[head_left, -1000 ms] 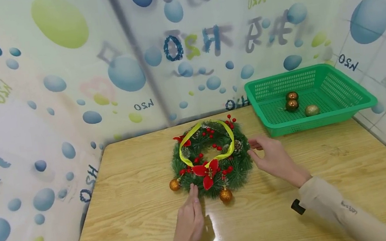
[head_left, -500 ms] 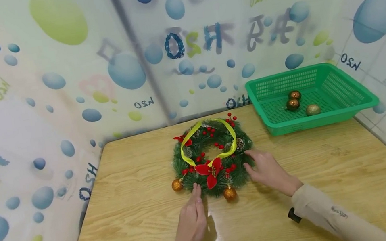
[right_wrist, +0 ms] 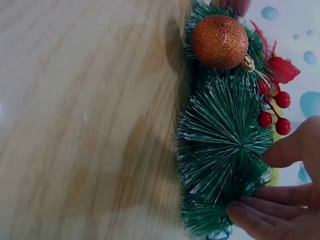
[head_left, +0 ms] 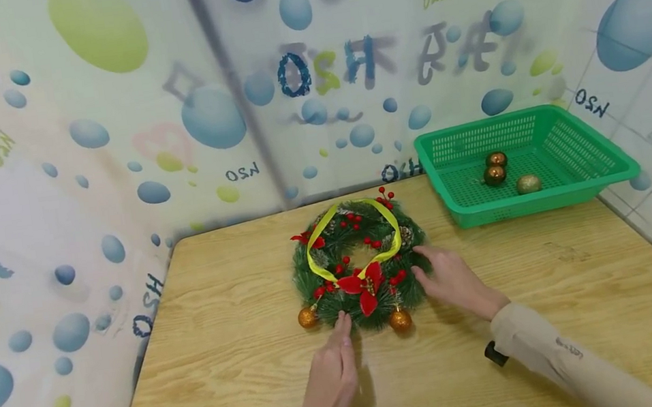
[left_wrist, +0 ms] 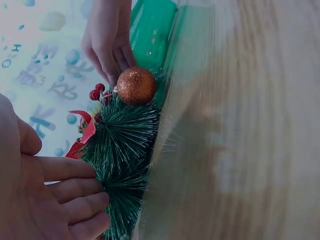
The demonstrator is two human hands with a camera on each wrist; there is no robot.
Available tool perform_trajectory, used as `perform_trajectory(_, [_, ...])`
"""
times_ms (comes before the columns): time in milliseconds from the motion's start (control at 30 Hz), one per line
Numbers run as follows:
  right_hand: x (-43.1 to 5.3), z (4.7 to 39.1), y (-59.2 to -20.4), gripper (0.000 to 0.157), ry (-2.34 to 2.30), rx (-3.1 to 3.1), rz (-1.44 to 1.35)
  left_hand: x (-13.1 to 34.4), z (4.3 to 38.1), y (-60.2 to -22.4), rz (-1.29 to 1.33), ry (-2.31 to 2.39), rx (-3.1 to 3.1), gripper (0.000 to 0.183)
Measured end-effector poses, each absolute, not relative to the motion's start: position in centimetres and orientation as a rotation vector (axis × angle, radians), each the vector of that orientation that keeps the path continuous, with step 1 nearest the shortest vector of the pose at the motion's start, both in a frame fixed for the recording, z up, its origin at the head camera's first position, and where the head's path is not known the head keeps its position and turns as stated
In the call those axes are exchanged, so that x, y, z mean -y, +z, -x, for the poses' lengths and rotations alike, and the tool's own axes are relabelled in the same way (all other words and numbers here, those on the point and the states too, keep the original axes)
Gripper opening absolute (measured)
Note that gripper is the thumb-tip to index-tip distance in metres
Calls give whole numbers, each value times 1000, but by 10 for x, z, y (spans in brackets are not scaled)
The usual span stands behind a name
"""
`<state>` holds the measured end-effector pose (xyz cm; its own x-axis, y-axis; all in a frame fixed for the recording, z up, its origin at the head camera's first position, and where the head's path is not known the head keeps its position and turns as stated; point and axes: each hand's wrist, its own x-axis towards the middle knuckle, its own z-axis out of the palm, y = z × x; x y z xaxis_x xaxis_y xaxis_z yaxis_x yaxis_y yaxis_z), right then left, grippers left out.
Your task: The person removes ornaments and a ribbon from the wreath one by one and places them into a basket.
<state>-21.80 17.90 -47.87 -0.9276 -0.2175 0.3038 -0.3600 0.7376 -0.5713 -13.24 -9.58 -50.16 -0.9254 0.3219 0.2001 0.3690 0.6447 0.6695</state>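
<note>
On the table lies a green Christmas wreath (head_left: 305,271), trimmed with red berries and a red poinsettia (head_left: 366,287). A loop of yellow ribbon (head_left: 311,260) rests over its top. Two orange glitter baubles (head_left: 400,321) hang at the front edge, one left and one right. My left hand (head_left: 327,383) has its straight fingertips at the wreath's front, between the baubles. At the wreath's right side is my right hand (head_left: 455,284); its thumb and loosely bent fingers (right_wrist: 250,215) touch the green needles without closing round them.
A green plastic basket (head_left: 542,204) stands at the back right, holding two shiny brown baubles (head_left: 495,174) and a pale gold one (head_left: 528,184). Behind the wooden table (head_left: 228,354) hangs a patterned curtain (head_left: 156,136).
The wreath has turned slightly, its front baubles shifting to the right. My left hand has moved a little right with it, while my right hand has moved left, in against the wreath's side.
</note>
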Motion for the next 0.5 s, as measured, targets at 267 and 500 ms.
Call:
perform_trajectory(267, [-190, 233, -481, 42, 1071, 2780, -411, 82, 126, -502, 656, -1083, 2802, 44])
perform_trajectory(500, [-194, 241, -480, 45, 1103, 2783, -423, 73, 120, -502, 684, -1014, 2820, 43])
